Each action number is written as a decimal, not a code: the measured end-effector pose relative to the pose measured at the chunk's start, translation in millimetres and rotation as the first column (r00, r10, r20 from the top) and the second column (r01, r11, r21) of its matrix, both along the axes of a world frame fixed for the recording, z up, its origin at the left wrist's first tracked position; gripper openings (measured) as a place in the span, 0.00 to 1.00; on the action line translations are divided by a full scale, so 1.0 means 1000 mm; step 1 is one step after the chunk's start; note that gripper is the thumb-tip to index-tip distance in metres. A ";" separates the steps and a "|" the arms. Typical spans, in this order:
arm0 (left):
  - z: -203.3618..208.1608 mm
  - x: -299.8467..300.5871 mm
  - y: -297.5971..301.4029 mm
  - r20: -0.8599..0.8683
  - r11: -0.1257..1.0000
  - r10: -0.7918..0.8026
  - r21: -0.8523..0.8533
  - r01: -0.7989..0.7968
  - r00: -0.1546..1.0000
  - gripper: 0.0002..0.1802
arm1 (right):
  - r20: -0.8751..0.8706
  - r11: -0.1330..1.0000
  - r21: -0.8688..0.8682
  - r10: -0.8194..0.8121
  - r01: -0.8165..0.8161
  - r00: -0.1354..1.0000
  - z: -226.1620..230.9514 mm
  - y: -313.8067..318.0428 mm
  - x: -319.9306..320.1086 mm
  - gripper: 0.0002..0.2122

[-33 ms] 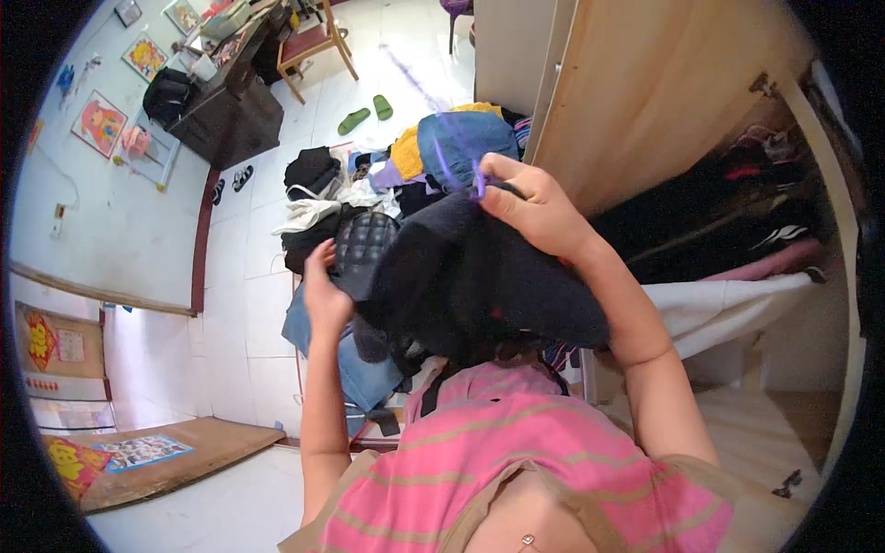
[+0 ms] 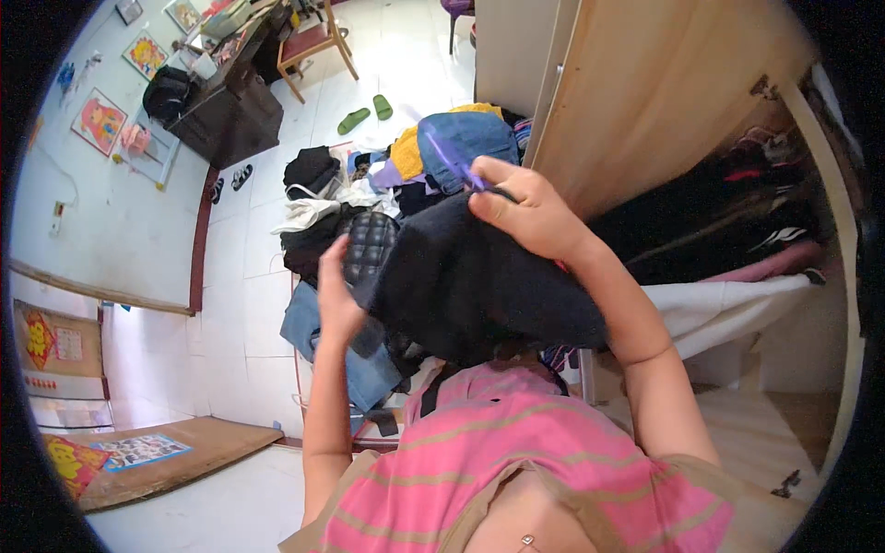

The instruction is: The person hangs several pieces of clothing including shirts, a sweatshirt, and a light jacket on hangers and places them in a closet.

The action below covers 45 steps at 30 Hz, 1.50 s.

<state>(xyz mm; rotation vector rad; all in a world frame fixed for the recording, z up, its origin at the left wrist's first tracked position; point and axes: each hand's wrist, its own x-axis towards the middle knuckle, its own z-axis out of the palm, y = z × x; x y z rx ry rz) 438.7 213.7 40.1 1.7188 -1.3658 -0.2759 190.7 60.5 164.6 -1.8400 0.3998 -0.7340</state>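
Note:
My right hand is closed on the upper edge of a black knitted-looking garment and on a thin purple hanger, which is smeared by motion. The garment hangs in front of my body. At its left edge, my left hand has its fingers stretched upward and apart from the palm; part of the hand is hidden by the cloth. Just beyond those fingers lies a black quilted item on the clothes pile. Blue jeans spread out below my left hand.
A heap of clothes covers the floor ahead, with folded denim on it. To the right stands an open wardrobe with a wooden door and dark clothes inside. Green slippers, a chair and a desk are farther off.
The purple hanger has swung lower toward my right hand, which has shifted slightly left. My left hand has come away from the quilted item and moved a little right and down.

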 end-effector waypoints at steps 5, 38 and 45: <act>-0.006 -0.045 -0.004 -0.127 0.957 -0.237 0.140 0.254 0.963 0.44 | -0.020 0.968 0.051 0.248 -0.247 0.969 0.012 0.018 0.025 0.17; 0.082 -0.058 -0.001 -0.971 0.983 0.006 0.050 0.179 0.240 0.20 | -0.532 0.964 -0.162 -0.265 0.210 0.804 -0.208 0.098 0.025 0.25; 0.091 -0.066 0.005 -0.983 0.996 -0.047 -0.032 0.087 0.177 0.22 | -0.467 0.988 -0.116 0.040 -0.106 0.883 -0.254 0.099 0.039 0.30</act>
